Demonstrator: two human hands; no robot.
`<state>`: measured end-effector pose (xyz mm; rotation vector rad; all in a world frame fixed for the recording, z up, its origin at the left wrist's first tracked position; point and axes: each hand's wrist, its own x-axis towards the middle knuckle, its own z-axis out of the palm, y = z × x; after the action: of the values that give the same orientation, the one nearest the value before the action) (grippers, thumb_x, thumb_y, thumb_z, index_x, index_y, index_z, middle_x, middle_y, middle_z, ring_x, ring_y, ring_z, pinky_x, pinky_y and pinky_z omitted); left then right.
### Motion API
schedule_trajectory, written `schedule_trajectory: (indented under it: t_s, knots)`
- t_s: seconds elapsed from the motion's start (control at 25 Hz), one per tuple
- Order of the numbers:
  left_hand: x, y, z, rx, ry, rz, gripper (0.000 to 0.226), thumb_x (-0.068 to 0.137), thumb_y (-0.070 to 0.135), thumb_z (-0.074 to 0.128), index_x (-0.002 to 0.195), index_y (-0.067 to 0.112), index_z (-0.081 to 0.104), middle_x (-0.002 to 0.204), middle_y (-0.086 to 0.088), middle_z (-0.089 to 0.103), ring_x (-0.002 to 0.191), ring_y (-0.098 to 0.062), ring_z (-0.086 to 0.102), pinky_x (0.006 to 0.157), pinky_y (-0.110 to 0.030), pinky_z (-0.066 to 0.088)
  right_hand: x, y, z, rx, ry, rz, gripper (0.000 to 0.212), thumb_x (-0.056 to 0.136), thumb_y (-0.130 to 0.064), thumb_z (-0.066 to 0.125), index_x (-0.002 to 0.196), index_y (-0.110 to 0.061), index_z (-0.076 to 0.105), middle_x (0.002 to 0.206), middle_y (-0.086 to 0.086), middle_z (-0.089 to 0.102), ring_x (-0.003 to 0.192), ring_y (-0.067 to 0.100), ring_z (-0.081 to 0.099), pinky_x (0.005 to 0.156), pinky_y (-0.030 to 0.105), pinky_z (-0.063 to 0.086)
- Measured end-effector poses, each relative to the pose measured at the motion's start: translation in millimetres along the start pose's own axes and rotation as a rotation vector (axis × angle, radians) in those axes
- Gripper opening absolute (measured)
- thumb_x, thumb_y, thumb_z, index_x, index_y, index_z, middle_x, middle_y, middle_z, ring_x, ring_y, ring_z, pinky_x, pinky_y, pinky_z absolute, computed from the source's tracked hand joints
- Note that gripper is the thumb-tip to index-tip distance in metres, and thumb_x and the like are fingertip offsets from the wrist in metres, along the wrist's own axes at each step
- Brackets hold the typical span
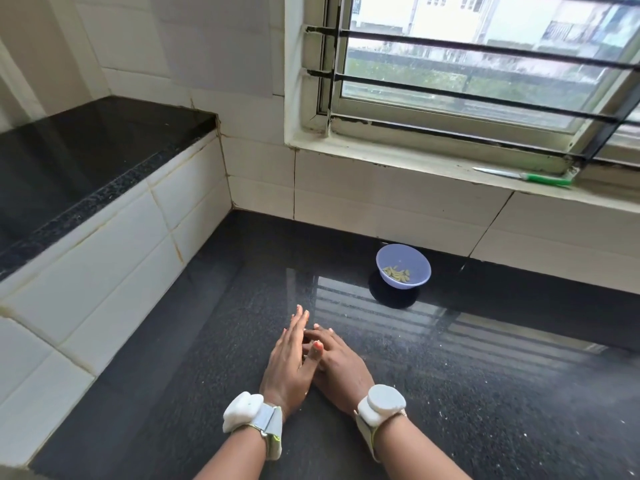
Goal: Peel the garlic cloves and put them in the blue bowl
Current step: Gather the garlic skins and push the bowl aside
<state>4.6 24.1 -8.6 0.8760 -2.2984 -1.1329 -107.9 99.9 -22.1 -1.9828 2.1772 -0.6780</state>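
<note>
The blue bowl (403, 266) stands on the black counter near the back wall, with several peeled garlic cloves (397, 274) lying in its bottom. Both my hands are together low on the counter, well in front and to the left of the bowl. My left hand (289, 358) has its fingers stretched straight, its edge toward the counter, overlapping my right hand. My right hand (337, 367) lies flat on the counter with straight fingers, partly hidden under the left thumb. No garlic shows in or under either hand.
A green-handled knife (523, 176) lies on the window sill at the right. A raised tiled ledge with a black top (86, 161) runs along the left. The black counter (485, 393) carries small pale flecks around my hands.
</note>
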Motion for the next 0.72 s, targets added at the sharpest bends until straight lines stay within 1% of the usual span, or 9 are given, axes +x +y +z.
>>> schedule_trajectory:
  t_s: [0.08, 0.12, 0.2, 0.32, 0.4, 0.52, 0.56, 0.64, 0.72]
  knots:
    - [-1.6, 0.8, 0.0, 0.025, -0.002, 0.001, 0.1, 0.073, 0.087, 0.006, 0.148, 0.023, 0.02, 0.156, 0.011, 0.015, 0.143, -0.003, 0.013, 0.118, -0.033, 0.015, -5.2, 3.8, 2.3, -0.013, 0.096, -0.074, 0.033, 0.092, -0.034, 0.049, 0.116, -0.022, 0.068, 0.12, 0.0, 0.065, 0.118, 0.019, 0.059, 0.109, 0.03, 0.04]
    - [-2.8, 0.9, 0.3, 0.031, -0.001, -0.004, 0.101, 0.073, 0.087, 0.005, 0.148, 0.022, 0.022, 0.155, 0.01, 0.018, 0.143, -0.002, 0.016, 0.118, -0.032, 0.015, -8.2, 4.4, 0.4, -0.031, 0.128, -0.103, 0.029, 0.092, -0.031, 0.051, 0.112, -0.02, 0.068, 0.114, 0.001, 0.066, 0.11, 0.02, 0.062, 0.103, 0.03, 0.044]
    - [-6.6, 0.2, 1.1, 0.042, -0.004, -0.014, 0.101, 0.072, 0.087, 0.004, 0.147, 0.022, 0.025, 0.154, 0.012, 0.023, 0.141, -0.001, 0.02, 0.118, -0.027, 0.013, -16.4, 3.0, -4.7, -0.087, 0.132, -0.128, 0.029, 0.095, -0.032, 0.046, 0.115, -0.021, 0.064, 0.115, 0.0, 0.066, 0.109, 0.02, 0.063, 0.1, 0.031, 0.048]
    - [-12.0, 0.1, 2.2, 0.079, -0.019, -0.002, 0.099, 0.073, 0.085, 0.001, 0.146, 0.025, 0.026, 0.152, 0.016, 0.023, 0.139, 0.004, 0.019, 0.117, -0.023, 0.01, -29.5, -2.1, -7.1, -0.139, 0.071, -0.087, 0.046, 0.101, -0.044, 0.028, 0.129, -0.023, 0.057, 0.13, 0.0, 0.061, 0.123, 0.021, 0.057, 0.107, 0.038, 0.044]
    - [-12.9, 0.1, 2.9, 0.092, -0.021, 0.004, 0.099, 0.072, 0.085, -0.001, 0.146, 0.026, 0.027, 0.151, 0.018, 0.024, 0.139, 0.005, 0.018, 0.117, -0.022, 0.008, -34.0, -4.1, -2.6, -0.167, 0.084, -0.061, 0.043, 0.1, -0.036, 0.032, 0.132, -0.023, 0.057, 0.134, -0.001, 0.059, 0.127, 0.02, 0.054, 0.11, 0.033, 0.039]
    - [-12.3, -0.3, 2.1, 0.074, -0.015, 0.026, 0.096, 0.074, 0.084, 0.001, 0.145, 0.026, 0.031, 0.148, 0.02, 0.026, 0.138, 0.004, 0.02, 0.117, -0.02, 0.008, -36.2, -13.9, -0.1, -0.14, 0.184, 0.028, 0.034, 0.088, -0.022, 0.053, 0.119, -0.023, 0.067, 0.122, -0.004, 0.066, 0.115, 0.013, 0.063, 0.104, 0.018, 0.04]
    - [-11.8, -0.8, 1.7, 0.056, -0.009, 0.034, 0.093, 0.076, 0.083, 0.004, 0.144, 0.026, 0.033, 0.147, 0.02, 0.028, 0.137, 0.005, 0.021, 0.117, -0.021, 0.01, -35.6, -17.5, -1.8, -0.116, 0.216, 0.06, 0.032, 0.085, -0.024, 0.055, 0.113, -0.022, 0.07, 0.117, -0.005, 0.069, 0.108, 0.011, 0.066, 0.099, 0.016, 0.042]
    - [-11.6, -1.0, 0.5, -0.004, 0.009, 0.04, 0.087, 0.079, 0.079, 0.012, 0.142, 0.025, 0.038, 0.145, 0.018, 0.033, 0.136, 0.004, 0.025, 0.116, -0.023, 0.015, -32.7, -20.8, -4.7, -0.085, 0.259, 0.11, 0.033, 0.082, -0.026, 0.049, 0.103, -0.021, 0.074, 0.107, -0.006, 0.072, 0.095, 0.008, 0.069, 0.087, 0.014, 0.048]
    - [-12.5, -0.9, 0.2, -0.104, 0.024, 0.015, 0.073, 0.084, 0.069, 0.025, 0.138, 0.024, 0.044, 0.143, 0.015, 0.04, 0.136, 0.0, 0.031, 0.114, -0.024, 0.022, -32.0, -19.7, -2.8, -0.103, 0.28, 0.124, 0.036, 0.078, -0.024, 0.045, 0.097, -0.022, 0.076, 0.102, -0.008, 0.073, 0.087, 0.006, 0.07, 0.08, 0.013, 0.05]
